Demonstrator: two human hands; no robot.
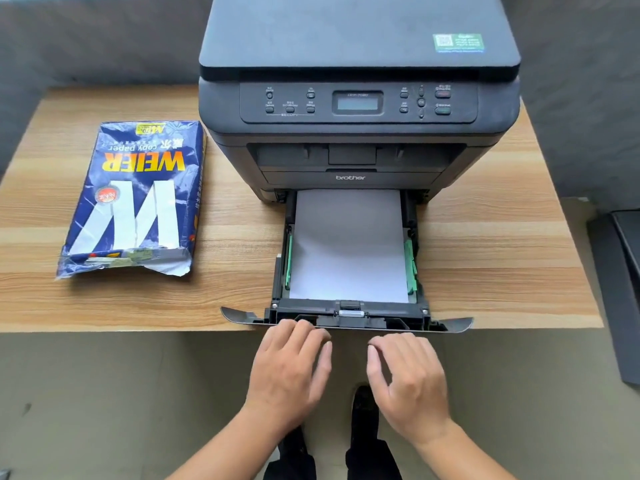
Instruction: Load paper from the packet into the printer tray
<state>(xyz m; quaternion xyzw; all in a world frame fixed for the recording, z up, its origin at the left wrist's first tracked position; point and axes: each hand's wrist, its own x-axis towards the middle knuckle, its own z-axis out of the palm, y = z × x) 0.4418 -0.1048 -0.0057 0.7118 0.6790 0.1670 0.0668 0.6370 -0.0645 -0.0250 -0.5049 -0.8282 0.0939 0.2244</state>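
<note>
A dark grey printer stands on the wooden table. Its paper tray is pulled out toward me, past the table's front edge, and a stack of white paper lies flat in it between green side guides. My left hand and my right hand hover palm-down just in front of the tray's front panel, fingers spread and empty; the left fingertips are at the panel's edge. The blue paper packet lies to the left of the printer, its torn-open end toward me.
A dark object stands on the floor at the right of the table. My shoes show below, between my forearms. A grey wall runs behind the table.
</note>
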